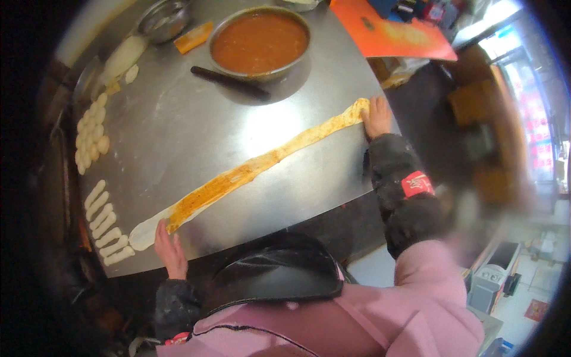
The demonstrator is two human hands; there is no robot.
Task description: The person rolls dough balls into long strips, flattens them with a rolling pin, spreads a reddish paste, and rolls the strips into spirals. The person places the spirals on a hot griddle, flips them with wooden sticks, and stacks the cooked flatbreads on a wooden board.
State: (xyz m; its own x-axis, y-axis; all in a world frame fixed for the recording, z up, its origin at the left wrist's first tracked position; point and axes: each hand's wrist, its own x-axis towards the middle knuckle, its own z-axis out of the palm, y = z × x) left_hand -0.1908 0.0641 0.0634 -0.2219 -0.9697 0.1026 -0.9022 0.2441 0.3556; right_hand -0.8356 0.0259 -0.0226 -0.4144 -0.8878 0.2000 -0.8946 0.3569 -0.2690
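A long, narrow strip of dough (263, 159) runs diagonally across the steel worktop (187, 125). Orange-brown paste coats it most thickly towards the left, while its left tip is plain white. At the strip's far right end, my right hand (378, 118) grips the dough between thumb and fingers near the worktop's edge. My left hand (171, 250) is at the near edge of the strip, short of the white tip, with dough between its thumb and fingers. Beyond the strip stands a metal bowl (214, 60) of reddish-orange sauce, and a dark long tool (229, 83) lies against its near side.
Several dough sticks (107, 227) lie near the strip's left tip. Farther back are a cluster of dough pieces (91, 134), a larger dough mass (126, 56) and a steel bowl (163, 22). An orange block (193, 38) and an orange board (392, 35) are at the back.
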